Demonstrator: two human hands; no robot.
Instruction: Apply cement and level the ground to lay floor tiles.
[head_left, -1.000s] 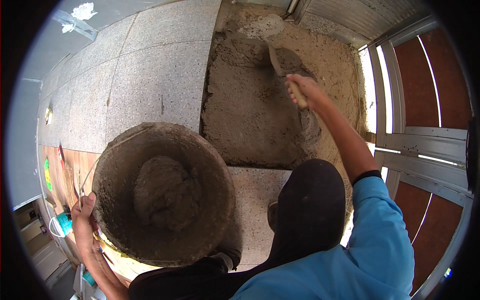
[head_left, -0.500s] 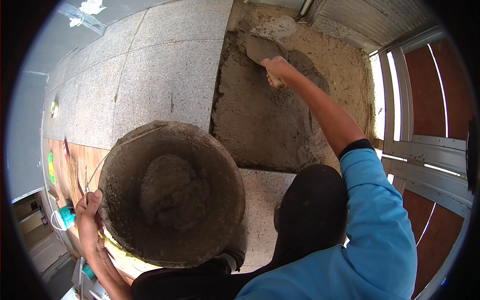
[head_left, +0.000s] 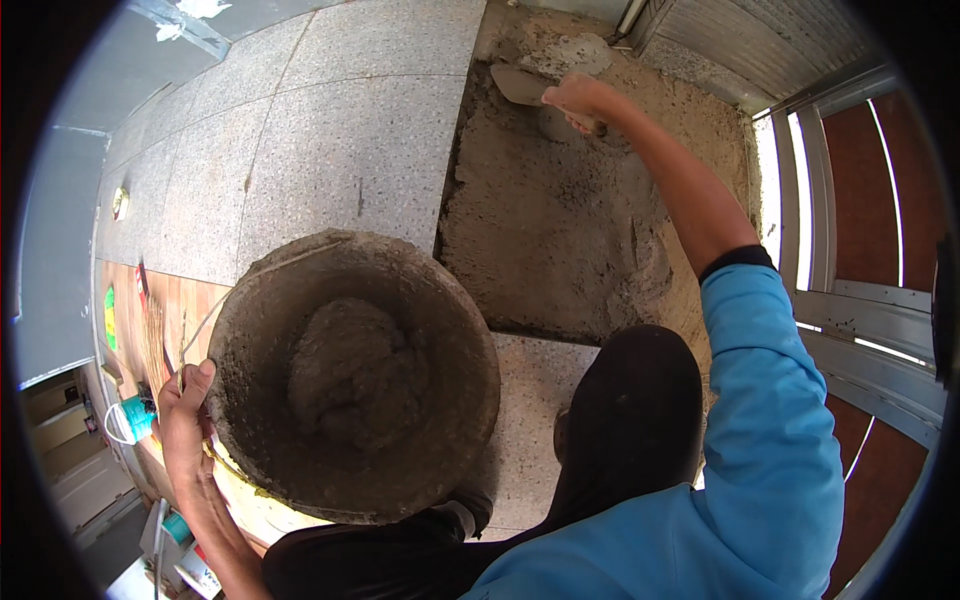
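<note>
My left hand (head_left: 186,420) is closed on the left rim of a mortar-crusted bucket (head_left: 250,300), tilted so its mouth faces me. A lump of wet grey mortar (head_left: 350,370) lies inside. Farther off at the right, my right hand (head_left: 583,101) grips the handle of a trowel (head_left: 519,86), its blade pointing left. The blade is over the far part of a dark mortar bed (head_left: 540,230), beside the tile edge. Whether it touches the mortar I cannot tell.
Speckled grey tiles (head_left: 350,130) border the mortar bed on the left. Brown and metal panels (head_left: 865,190) stand at the right. A broom (head_left: 153,335) and a teal pail (head_left: 136,417) lie at the left. My bent knee (head_left: 645,390) is between bucket and right arm.
My right hand has moved the trowel slightly farther away and to the right, and its blade has turned to point more sideways. The left hand still holds the bucket.
</note>
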